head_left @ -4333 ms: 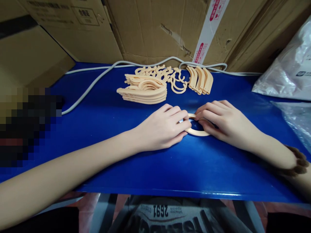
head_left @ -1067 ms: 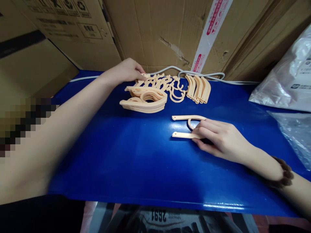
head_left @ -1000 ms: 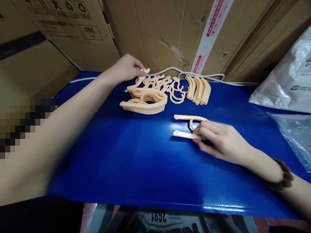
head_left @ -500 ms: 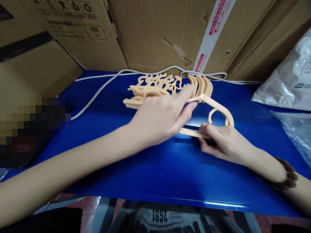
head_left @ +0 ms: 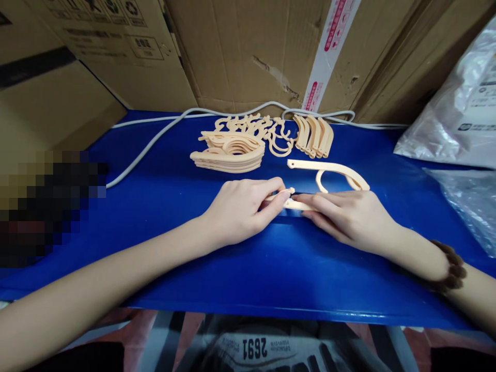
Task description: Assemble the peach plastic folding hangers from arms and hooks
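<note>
A cream plastic folding hanger point(head_left: 329, 166) lies on the blue table, its hook and one long arm beyond my right hand. My right hand point(head_left: 351, 217) is closed on the hanger's nearer arm, whose end sticks out past the fingertips. Just left of that end, my left hand point(head_left: 242, 211) pinches a small cream hanger piece point(head_left: 274, 196) between thumb and forefinger. The piece's tip is close against the nearer arm; whether they are joined I cannot tell. My fingers hide much of the piece and the hanger's middle.
Stacked folded hangers point(head_left: 232, 163) stand behind my left hand. Loose hooks point(head_left: 281, 149) and several curved hanger arms point(head_left: 315, 137) lie farther back. A white cable point(head_left: 155, 147) runs along the cardboard boxes point(head_left: 248, 57). Plastic bags point(head_left: 442, 129) are at the right.
My left hand has come back from the farther arm and hanger parts, down beside the nearer arm's end, with a small piece in its pinch. My right fingers have stretched towards that end.
</note>
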{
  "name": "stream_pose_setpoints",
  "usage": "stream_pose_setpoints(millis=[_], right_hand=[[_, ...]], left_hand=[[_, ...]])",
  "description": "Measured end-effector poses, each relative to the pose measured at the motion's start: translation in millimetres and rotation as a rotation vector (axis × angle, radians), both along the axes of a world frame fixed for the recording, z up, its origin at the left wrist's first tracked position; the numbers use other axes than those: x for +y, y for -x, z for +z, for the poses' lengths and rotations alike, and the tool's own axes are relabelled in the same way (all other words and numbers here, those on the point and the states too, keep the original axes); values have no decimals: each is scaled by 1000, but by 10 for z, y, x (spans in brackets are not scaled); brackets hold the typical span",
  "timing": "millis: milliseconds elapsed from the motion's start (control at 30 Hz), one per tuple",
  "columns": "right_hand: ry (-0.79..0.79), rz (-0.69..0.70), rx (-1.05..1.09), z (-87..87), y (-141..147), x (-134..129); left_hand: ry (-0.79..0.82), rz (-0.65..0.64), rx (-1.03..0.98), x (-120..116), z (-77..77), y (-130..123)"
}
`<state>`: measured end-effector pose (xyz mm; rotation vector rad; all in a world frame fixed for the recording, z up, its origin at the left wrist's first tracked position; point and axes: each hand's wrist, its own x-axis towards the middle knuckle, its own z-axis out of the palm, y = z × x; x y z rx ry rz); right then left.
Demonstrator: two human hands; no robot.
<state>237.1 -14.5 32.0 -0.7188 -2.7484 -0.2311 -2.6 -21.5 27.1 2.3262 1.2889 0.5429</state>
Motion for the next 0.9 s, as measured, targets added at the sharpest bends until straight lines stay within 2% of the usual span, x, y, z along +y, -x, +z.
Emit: stream_pose_setpoints(millis=[300,633,900], right_hand=[[25,30,33,-22,-7,5],[-16,26,9,0,-24,7],[-66,36,-8,3,-18,-10]], left_hand=[[52,-105,-29,26,-57,47],[30,-143,-34,40,-66,54],[-104,-246,58,56,-73,43]])
